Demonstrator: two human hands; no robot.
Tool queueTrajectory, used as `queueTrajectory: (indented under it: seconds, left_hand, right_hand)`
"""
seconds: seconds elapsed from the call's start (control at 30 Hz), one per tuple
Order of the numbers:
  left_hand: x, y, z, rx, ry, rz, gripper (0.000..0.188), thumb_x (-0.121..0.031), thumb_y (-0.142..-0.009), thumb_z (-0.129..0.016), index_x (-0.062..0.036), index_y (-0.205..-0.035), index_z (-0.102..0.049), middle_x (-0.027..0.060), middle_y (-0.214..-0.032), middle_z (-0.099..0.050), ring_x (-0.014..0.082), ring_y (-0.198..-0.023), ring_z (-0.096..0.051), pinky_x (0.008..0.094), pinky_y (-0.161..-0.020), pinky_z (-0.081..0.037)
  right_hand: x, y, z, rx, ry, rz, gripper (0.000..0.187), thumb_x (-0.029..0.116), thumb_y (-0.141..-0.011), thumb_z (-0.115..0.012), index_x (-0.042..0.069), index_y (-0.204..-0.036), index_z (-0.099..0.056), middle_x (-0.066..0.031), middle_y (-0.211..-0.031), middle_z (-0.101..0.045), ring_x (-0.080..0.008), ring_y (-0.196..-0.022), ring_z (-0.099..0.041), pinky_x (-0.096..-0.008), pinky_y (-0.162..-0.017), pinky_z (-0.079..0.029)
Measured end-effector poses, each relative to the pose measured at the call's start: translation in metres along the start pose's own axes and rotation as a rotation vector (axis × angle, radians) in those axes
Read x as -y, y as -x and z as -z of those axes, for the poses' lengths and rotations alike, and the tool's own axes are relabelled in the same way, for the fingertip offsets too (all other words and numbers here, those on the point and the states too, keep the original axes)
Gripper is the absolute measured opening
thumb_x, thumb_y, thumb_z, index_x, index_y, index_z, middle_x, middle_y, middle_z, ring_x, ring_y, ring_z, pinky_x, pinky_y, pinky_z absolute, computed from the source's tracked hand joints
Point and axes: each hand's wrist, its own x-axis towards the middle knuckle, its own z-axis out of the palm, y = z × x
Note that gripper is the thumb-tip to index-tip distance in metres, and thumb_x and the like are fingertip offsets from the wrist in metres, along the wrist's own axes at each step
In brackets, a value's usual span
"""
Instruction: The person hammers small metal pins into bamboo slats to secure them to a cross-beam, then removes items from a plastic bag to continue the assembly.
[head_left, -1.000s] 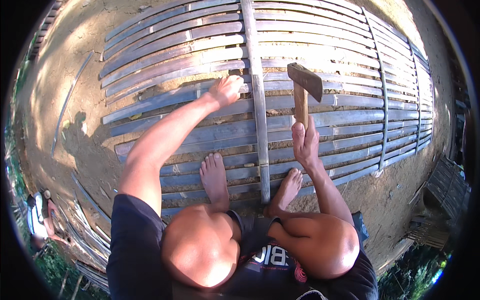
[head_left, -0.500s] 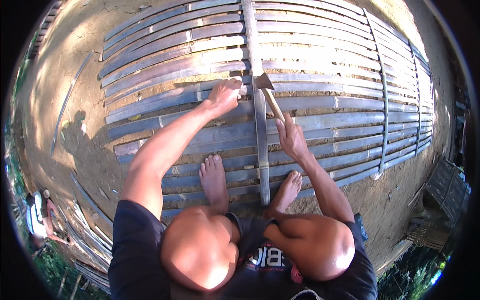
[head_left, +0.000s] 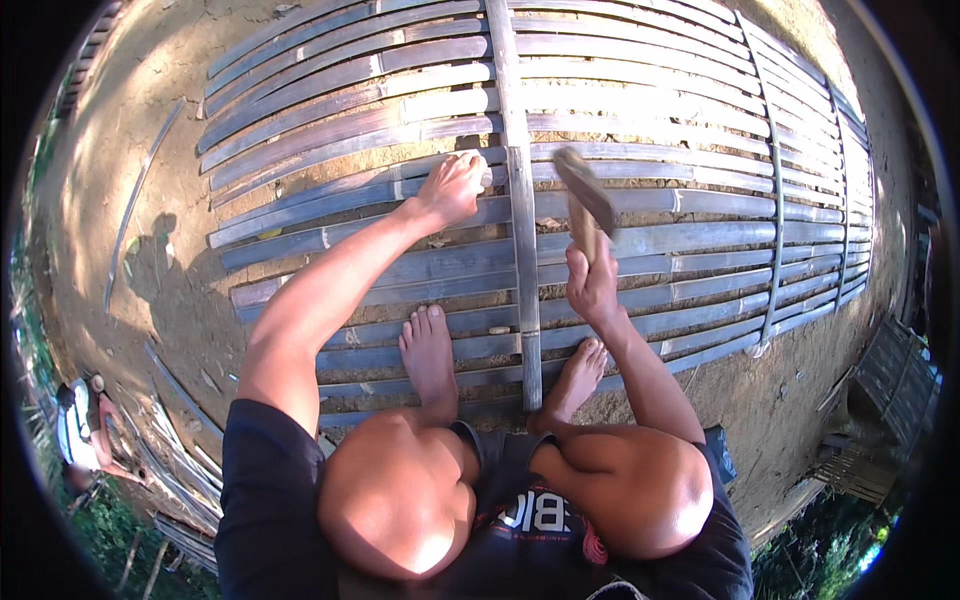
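Observation:
My right hand (head_left: 593, 285) is closed round the wooden handle of a hatchet (head_left: 584, 188). Its dark metal head is raised to the right of the long bamboo crosspiece (head_left: 523, 215) and slightly blurred. Just left of that crosspiece, my left hand (head_left: 455, 188) is a closed fist, with a small pale piece showing at its fingertips; its kind is hard to make out. Below both hands lie the split bamboo slats (head_left: 420, 268) of a wide panel, set side by side under the crosspiece with gaps between them.
My bare feet (head_left: 428, 350) rest on the near slats, either side of the crosspiece. Thin bamboo strips (head_left: 140, 205) lie on the bare earth (head_left: 190, 300) at left. Another person (head_left: 90, 430) is at the lower left by a pile of strips. Woven panels (head_left: 893, 380) stand at right.
The hatchet has moved right and swung up from the crosspiece, its head now nearer me. My left hand has stayed almost in place.

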Motion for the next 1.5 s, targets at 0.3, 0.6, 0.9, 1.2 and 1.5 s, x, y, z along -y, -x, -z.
queueTrajectory:
  seconds: [0.3, 0.6, 0.9, 1.2, 1.5]
  left_hand:
    - [-0.012, -0.008, 0.008, 0.158, 0.281, 0.348, 0.025, -0.026, -0.095, -0.058, -0.0011, -0.094, -0.062, 0.0238, -0.093, -0.067, 0.0335, -0.088, -0.066, 0.0465, -0.076, -0.048]
    - [-0.041, -0.031, 0.003, 0.205, 0.206, 0.69, 0.082, -0.072, -0.065, -0.078, -0.0012, -0.105, -0.069, 0.0148, -0.101, -0.071, 0.031, -0.107, -0.059, 0.0478, -0.097, -0.034]
    - [-0.056, -0.037, 0.015, 0.24, 0.203, 0.763, 0.067, -0.062, -0.067, -0.081, -0.0027, -0.098, -0.071, 0.0162, -0.097, -0.073, 0.0301, -0.103, -0.063, 0.0452, -0.092, -0.036]
    - [-0.05, -0.02, 0.009, 0.197, 0.284, 0.742, 0.079, -0.053, -0.076, -0.076, -0.0012, -0.132, -0.056, 0.0196, -0.124, -0.065, 0.0344, -0.122, -0.055, 0.0472, -0.108, -0.028]
    - [-0.029, 0.0, -0.03, -0.132, 0.063, 0.317, 0.03, -0.013, -0.085, -0.059, 0.0051, -0.108, -0.061, 0.0226, -0.096, -0.064, 0.0405, -0.097, -0.057, 0.0508, -0.083, -0.039]
  right_hand:
    - [-0.026, -0.009, -0.004, 0.042, -0.065, -0.16, 0.043, 0.038, -0.103, -0.047, -0.002, -0.117, -0.055, -0.0342, -0.079, -0.059, -0.0547, -0.072, -0.058, -0.0577, -0.059, -0.043]
    - [-0.03, 0.008, -0.004, 0.043, -0.066, -0.244, 0.041, 0.041, -0.102, -0.049, 0.0, -0.105, -0.056, -0.0337, -0.077, -0.059, -0.0557, -0.074, -0.057, -0.0577, -0.059, -0.042]
    - [0.001, -0.035, 0.029, 0.2, -0.019, -0.118, 0.033, 0.035, -0.105, -0.045, 0.003, -0.108, -0.052, -0.025, -0.07, -0.059, -0.0481, -0.069, -0.06, -0.0514, -0.059, -0.045]
    - [0.011, -0.041, 0.04, 0.146, -0.174, -0.034, 0.037, 0.037, -0.101, -0.051, 0.001, -0.109, -0.057, -0.0308, -0.07, -0.058, -0.0519, -0.066, -0.057, -0.0563, -0.056, -0.042]
    - [-0.039, 0.007, 0.016, 0.231, -0.034, -0.197, 0.041, 0.039, -0.102, -0.049, 0.001, -0.113, -0.057, -0.0297, -0.07, -0.058, -0.0513, -0.066, -0.059, -0.0548, -0.056, -0.043]
